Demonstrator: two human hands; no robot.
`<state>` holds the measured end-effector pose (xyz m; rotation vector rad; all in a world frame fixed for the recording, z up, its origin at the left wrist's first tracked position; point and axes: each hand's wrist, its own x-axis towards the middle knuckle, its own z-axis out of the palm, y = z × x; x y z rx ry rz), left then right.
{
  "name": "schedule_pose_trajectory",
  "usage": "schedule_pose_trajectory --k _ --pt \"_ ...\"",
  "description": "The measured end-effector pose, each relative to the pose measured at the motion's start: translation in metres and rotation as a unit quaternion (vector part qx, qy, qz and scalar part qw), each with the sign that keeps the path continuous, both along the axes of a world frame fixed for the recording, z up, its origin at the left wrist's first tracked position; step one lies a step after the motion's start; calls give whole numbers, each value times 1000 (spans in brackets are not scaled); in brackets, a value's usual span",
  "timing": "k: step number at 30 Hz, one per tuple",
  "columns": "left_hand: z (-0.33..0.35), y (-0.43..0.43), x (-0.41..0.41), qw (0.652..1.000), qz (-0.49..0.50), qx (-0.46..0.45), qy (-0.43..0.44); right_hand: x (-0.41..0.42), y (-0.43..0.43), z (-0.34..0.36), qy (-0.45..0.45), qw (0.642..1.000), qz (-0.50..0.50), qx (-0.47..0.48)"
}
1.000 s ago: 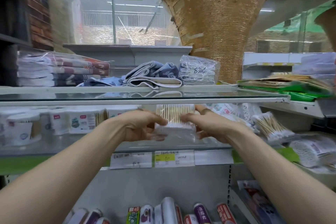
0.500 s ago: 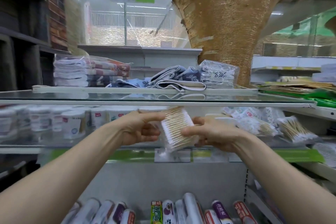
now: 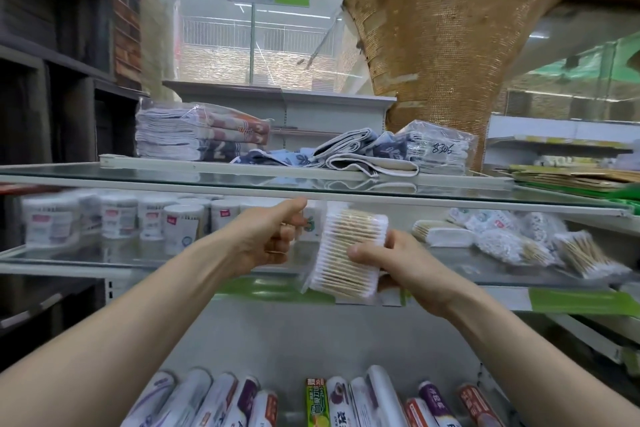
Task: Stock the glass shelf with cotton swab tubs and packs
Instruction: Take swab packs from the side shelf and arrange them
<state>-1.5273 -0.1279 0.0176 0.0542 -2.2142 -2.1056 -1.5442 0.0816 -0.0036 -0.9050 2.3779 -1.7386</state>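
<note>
My right hand (image 3: pixel 398 263) grips the cotton swab pack (image 3: pixel 349 250), thumb across its front, fingers (image 3: pixel 393 241) wrapped behind, holding it tilted just in front of the glass shelf (image 3: pixel 104 256). My left hand (image 3: pixel 266 239) sits just beside the pack, fingers curled; I cannot tell whether they pinch its wrapper. Tubs (image 3: pixel 152 222) stand on the shelf's left, loose packs (image 3: pixel 519 243) lie on its right.

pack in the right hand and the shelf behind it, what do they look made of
Pack: clear glossy plastic film, going by its sheen and the contents showing through; sticks look like pale wood or bamboo, tips white cotton. Shelf: glass, see-through and reflective.
</note>
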Motion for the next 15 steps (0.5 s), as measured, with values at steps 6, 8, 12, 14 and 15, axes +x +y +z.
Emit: schedule_pose_trajectory --k 6,8,12,14,15 --pt "0 -5 15 995 -82 -36 -35 11 -19 2 191 979 -72 3" --pt "4 -8 16 994 -105 -10 -32 11 -25 1 258 959 -113 21" --pt "9 -3 19 994 -104 -38 -21 8 -38 0 348 920 -160 87" --pt "8 4 20 995 -81 -51 -15 8 -43 0 358 908 -158 149" --pt "7 6 20 997 -65 -45 -12 9 -44 1 347 911 -141 173"
